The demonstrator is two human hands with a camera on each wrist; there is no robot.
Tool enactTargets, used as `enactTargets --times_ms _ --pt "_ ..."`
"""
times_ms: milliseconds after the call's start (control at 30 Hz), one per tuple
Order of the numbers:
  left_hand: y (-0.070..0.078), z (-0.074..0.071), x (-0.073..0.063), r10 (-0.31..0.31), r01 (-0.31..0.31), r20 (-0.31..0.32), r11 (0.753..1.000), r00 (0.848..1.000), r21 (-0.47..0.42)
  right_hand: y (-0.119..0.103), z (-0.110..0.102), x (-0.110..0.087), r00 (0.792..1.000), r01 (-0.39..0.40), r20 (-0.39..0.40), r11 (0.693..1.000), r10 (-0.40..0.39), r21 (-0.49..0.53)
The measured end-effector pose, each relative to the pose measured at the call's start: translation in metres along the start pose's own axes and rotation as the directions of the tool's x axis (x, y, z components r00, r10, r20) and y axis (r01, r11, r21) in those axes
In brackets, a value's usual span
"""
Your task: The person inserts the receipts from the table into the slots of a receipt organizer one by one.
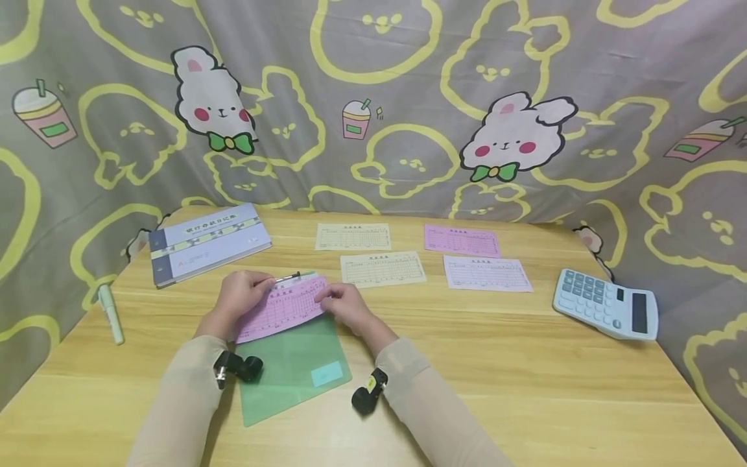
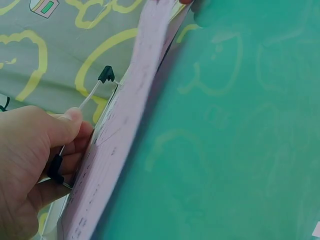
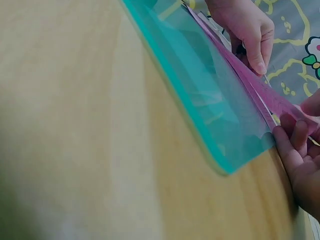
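Note:
A green translucent clip folder (image 1: 292, 376) lies on the table with a pink printed form (image 1: 280, 312) at its top edge. My left hand (image 1: 238, 299) is at the folder's top left. In the left wrist view its thumb and fingers pinch the thin metal clip bar (image 2: 90, 96), which has a black end (image 2: 106, 74) and stands raised along the papers' edge. My right hand (image 1: 348, 307) pinches the right end of the pink form, which bows upward off the folder. Lighter sheets show behind the form, partly hidden.
Two cream forms (image 1: 383, 269), another pink form (image 1: 462, 240) and a white form (image 1: 487, 273) lie beyond my hands. A ledger book (image 1: 210, 241) rests back left, a pale green highlighter (image 1: 111, 314) at the left. On the right sits a light blue calculator (image 1: 604, 303).

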State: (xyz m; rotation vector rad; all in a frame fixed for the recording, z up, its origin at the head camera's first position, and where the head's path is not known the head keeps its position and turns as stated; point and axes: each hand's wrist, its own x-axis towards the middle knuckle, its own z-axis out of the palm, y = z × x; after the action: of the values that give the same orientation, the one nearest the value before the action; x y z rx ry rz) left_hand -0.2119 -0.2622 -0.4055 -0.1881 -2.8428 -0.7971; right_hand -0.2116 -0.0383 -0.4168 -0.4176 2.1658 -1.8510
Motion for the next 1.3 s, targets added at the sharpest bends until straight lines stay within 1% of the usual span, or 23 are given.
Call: enactTargets --times_ms 233,300,400,500,600,733,833,933,1000,1067,1200,1300 --pt "0.000 -0.002 -0.001 -0.008 0.008 0.013 1.000 1.000 0.004 0.002 -0.001 0.000 0.999 -0.031 0.036 1.000 0.031 -0.005" --pt "0.000 -0.002 -0.002 -0.015 0.015 0.019 1.000 1.000 0.004 0.002 -0.002 0.000 0.997 -0.042 0.059 0.999 0.043 -0.009" --pt "0.000 -0.003 -0.002 -0.020 0.020 0.022 1.000 1.000 0.005 0.002 -0.003 0.000 0.994 -0.041 0.099 0.999 0.041 -0.004" --pt "-0.001 -0.003 -0.003 -0.016 0.016 0.013 1.000 1.000 0.003 0.002 -0.003 0.000 0.991 -0.035 0.129 0.999 0.033 0.017" --pt "-0.002 -0.003 -0.003 0.003 -0.003 0.000 1.000 1.000 0.000 0.002 -0.003 -0.001 0.991 -0.034 0.130 0.999 0.034 0.000" --pt "-0.002 -0.002 -0.003 0.016 -0.016 -0.007 1.000 1.000 -0.002 0.002 -0.001 -0.001 0.994 -0.046 0.101 0.999 0.046 -0.011" --pt "-0.002 -0.002 -0.003 0.008 -0.008 -0.005 1.000 1.000 -0.003 0.002 0.001 -0.001 0.997 -0.031 0.069 1.000 0.031 0.001" --pt "-0.002 -0.001 -0.002 0.003 -0.003 -0.003 1.000 1.000 -0.006 0.002 0.003 -0.001 1.000 0.014 0.013 0.998 -0.013 -0.059" --pt "-0.001 -0.001 -0.002 0.006 -0.006 -0.004 1.000 1.000 -0.008 0.003 0.004 -0.001 0.999 0.030 -0.023 0.995 -0.032 -0.100" --pt "-0.001 -0.001 -0.001 0.015 -0.015 -0.009 1.000 1.000 -0.009 0.002 0.005 -0.001 0.998 0.030 -0.057 0.991 -0.038 -0.128" --pt "0.000 0.000 0.000 0.021 -0.022 -0.009 1.000 1.000 -0.014 0.000 0.006 -0.001 0.994 0.022 -0.101 0.990 -0.036 -0.141" --pt "0.002 -0.001 0.000 0.007 -0.007 -0.003 1.000 1.000 -0.015 -0.001 0.007 0.000 0.991 0.014 -0.127 0.987 -0.035 -0.158"
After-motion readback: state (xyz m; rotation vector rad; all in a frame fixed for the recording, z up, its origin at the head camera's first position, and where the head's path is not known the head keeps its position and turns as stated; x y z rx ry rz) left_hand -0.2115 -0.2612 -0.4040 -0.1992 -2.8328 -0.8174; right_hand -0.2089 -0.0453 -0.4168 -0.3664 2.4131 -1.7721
